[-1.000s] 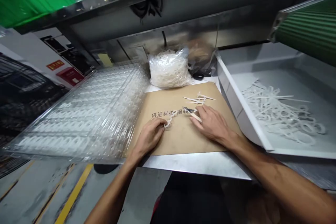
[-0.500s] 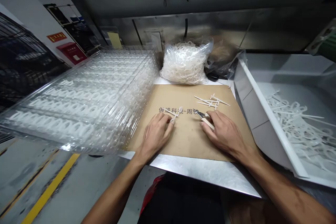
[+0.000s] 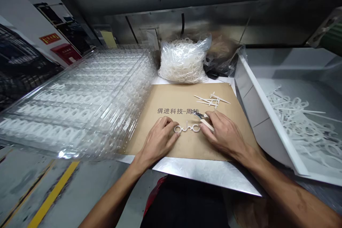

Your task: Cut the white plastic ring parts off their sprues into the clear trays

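From my end of the feed I take the flat brown cardboard sheet with dark printed characters (image 3: 168, 96) as my landmark. Over its middle I see a white plastic piece of two rings joined by a curved link (image 3: 187, 129), lying just below the printing. The left hand (image 3: 160, 135), over the sheet's left part, has thumb and forefinger pinched together at the piece's left ring. The right hand (image 3: 223, 131), over the right part, is clamped around small metal-tipped cutters with pale handles (image 3: 207, 125) — their tips point up and left, above the right ring. The right thumb is close to that ring; I cannot tell whether they touch.

Near the sheet's upper right corner I see a loose pile of thin white plastic sticks (image 3: 213, 99). Left of the sheet stands a stack of clear plastic trays (image 3: 125, 114), with rows of white pieces inside. Behind it sits a clear plastic bag packed with white rings (image 3: 183, 60). To its right is a pale grey plastic bin (image 3: 249, 96) — tangled white plastic pieces (image 3: 296, 114) lie within.
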